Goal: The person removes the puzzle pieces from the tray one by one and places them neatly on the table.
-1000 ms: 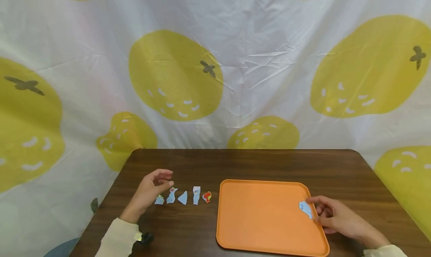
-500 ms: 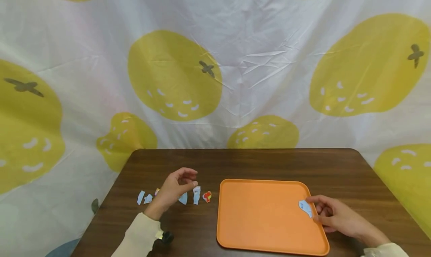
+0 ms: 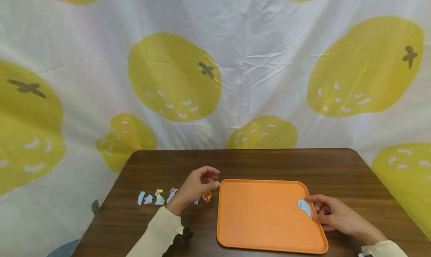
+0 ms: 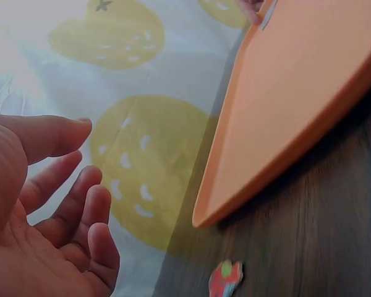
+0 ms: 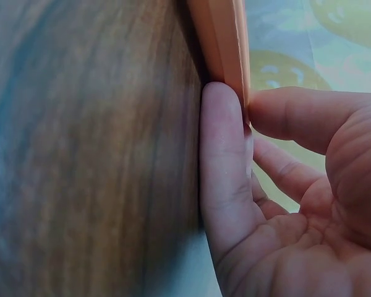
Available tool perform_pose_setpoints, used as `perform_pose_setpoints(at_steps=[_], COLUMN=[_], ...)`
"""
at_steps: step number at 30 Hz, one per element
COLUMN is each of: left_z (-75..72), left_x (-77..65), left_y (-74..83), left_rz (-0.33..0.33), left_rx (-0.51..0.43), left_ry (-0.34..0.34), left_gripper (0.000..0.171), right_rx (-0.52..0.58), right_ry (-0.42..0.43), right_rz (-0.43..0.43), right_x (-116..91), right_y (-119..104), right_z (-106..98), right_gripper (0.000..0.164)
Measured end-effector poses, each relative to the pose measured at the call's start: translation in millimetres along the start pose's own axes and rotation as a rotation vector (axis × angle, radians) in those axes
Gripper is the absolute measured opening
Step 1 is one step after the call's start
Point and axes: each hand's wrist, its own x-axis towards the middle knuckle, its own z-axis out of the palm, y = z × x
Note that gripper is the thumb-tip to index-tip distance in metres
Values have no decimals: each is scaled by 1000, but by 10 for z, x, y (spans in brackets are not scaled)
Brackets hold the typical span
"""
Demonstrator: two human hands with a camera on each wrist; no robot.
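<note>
My left hand [image 3: 198, 184] hovers over the table by the tray's left edge, holding nothing. Its fingers are loosely bent in the left wrist view. A small red and yellow piece [image 3: 207, 196] lies just below it on the table. My right hand [image 3: 336, 216] is at the right side of the orange tray [image 3: 262, 216]. In the right wrist view, the thumb and a finger pinch the tray's rim [image 5: 226, 49]. A pale blue, irregular flat piece [image 3: 304, 207] lies in the tray beside the right fingertips.
A row of small flat pieces lies left of the tray: a pale blue strip [image 3: 140, 198], a blue piece [image 3: 148, 199], a yellow and blue one [image 3: 159, 197] and others, some partly covered by the left arm. Behind the brown table [image 3: 256, 163] hangs a fruit-print cloth [image 3: 235, 81].
My left hand has moved right along the row, uncovering the leftmost pieces and covering some to the right. The right hand stays at the tray's edge.
</note>
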Motion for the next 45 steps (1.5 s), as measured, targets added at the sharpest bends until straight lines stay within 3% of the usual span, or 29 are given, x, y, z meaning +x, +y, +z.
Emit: perform_pose_setpoints(at_steps=[9,21,37,45], left_z=[274,861,1579,1958], left_x=[190,444,661,731], left_y=[156,264,312,388], left_rz=[34,85,79,-11], left_rx=[58,16,-47,-59], left_ry=[-109,-227,-268,-245], left_gripper=[35,40,41,37], right_rx=[-6,-28,-33,-45], right_ry=[12,39,36,34], right_rz=[-9,-12,10,22], right_x=[-7,7,5,10], right_y=[-4,-2,-17,0], right_z=[19,44,46,34], right_gripper=[62,60,59,57])
